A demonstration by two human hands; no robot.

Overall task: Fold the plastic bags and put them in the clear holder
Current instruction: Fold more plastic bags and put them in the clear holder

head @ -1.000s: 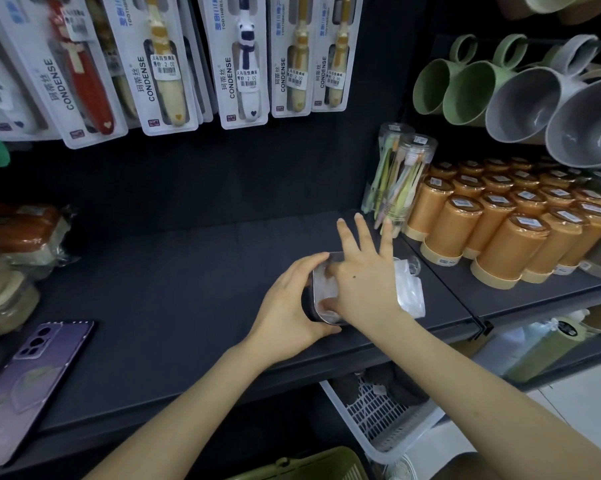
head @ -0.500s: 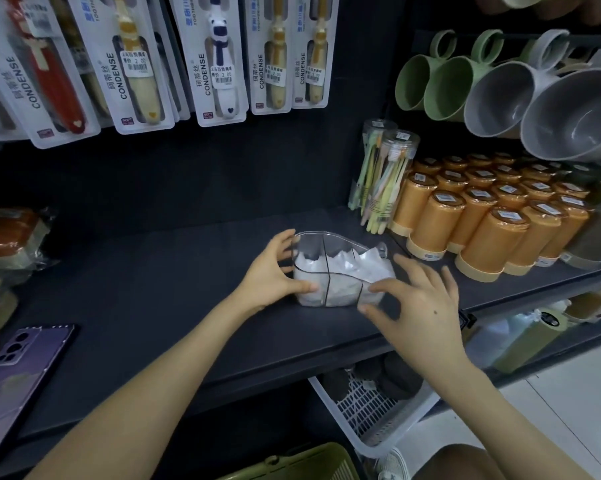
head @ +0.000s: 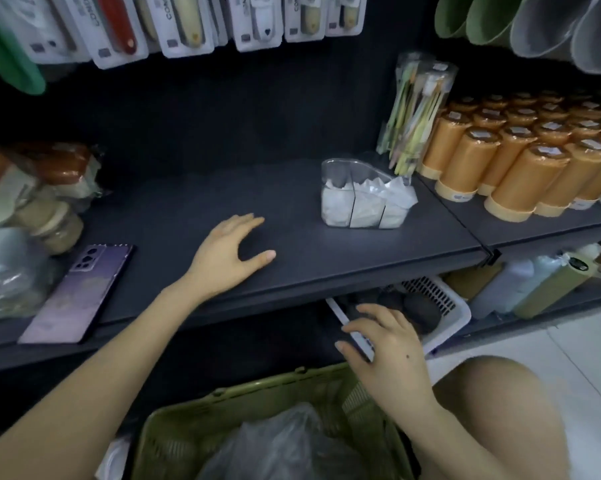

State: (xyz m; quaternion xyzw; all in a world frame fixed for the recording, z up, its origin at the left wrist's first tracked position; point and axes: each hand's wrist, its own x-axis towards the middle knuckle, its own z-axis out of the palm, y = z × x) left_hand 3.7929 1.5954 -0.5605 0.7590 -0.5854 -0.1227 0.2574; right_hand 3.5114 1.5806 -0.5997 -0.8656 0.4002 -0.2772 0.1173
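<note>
Phone: lies flat, far to the left of the clear holder, by the front edge. I'd say I keep it there to leave my folding space free.

Left hand: to the left of the holder and nearer me, fingers wide and relaxed, holding nothing. It lies low over the dark shelf, probably to steady me as I lean down. I cannot tell whether the palm touches.

Green basket: below the holder and to its left, down by my knees, within easy reach.

Loose bag: crumpled and unfolded inside the green basket, well below the holder. It looks like the next one to fold.

Clear holder: stands upright on the shelf, apart from both my hands, its dividers making three slots.

Folded bags: white, packed into all three slots, the rightmost poking out past the low front wall. This part of the job looks done.

Right hand: under the shelf, straight below the holder, fingers spread loosely, gripping nothing. I judge it is heading for the green basket.

White basket: below and slightly right of the holder, just behind my right fingers. I cannot tell whether they touch it.

Toothbrush tube: just behind the holder, to its right.

Orange canisters: rows to the holder's right.
</note>
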